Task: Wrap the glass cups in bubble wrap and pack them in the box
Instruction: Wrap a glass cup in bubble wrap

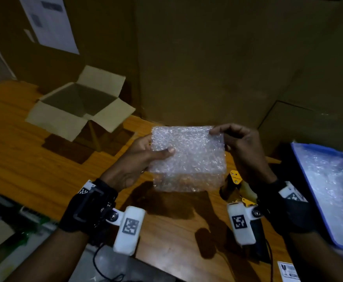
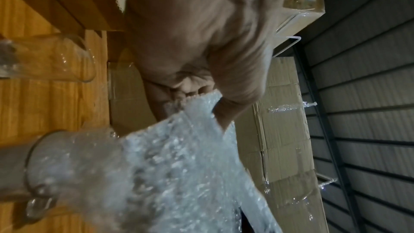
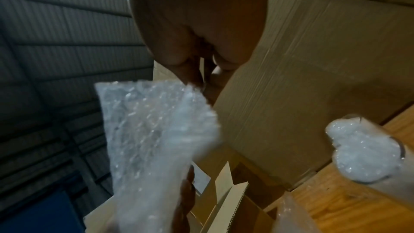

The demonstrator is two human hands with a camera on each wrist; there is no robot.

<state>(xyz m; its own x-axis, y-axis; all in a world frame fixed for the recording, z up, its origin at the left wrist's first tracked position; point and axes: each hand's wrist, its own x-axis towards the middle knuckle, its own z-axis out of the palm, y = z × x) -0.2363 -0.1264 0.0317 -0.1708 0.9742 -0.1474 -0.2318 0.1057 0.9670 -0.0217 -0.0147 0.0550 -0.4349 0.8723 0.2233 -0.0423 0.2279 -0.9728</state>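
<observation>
Bubble wrap sheet [image 1: 187, 157]: one clear rectangular piece, held spread above the wooden table [image 1: 24, 159], between both hands. Left hand [image 1: 144, 157]: grips the sheet's left edge, thumb pressed across its front face, fingers behind. Right hand [image 1: 240, 147]: pinches the upper right corner between thumb and fingertips. Glass cups: two clear cups appear in the left wrist view, one [image 2: 51, 58] near the table's far side, another [image 2: 74, 166] partly behind the sheet; the right wrist view shows a cup [image 3: 367, 151] with bubble wrap bunched at its mouth. Whether these are the same cups cannot be told. Box [image 1: 81, 104]: small cardboard box, flaps open, standing on the table to the left, well apart from the hands. Blue tray [image 1: 309, 192]: at the right edge, holding more bubble wrap. Large cardboard cartons [image 1: 227, 58]: stacked behind the table.
</observation>
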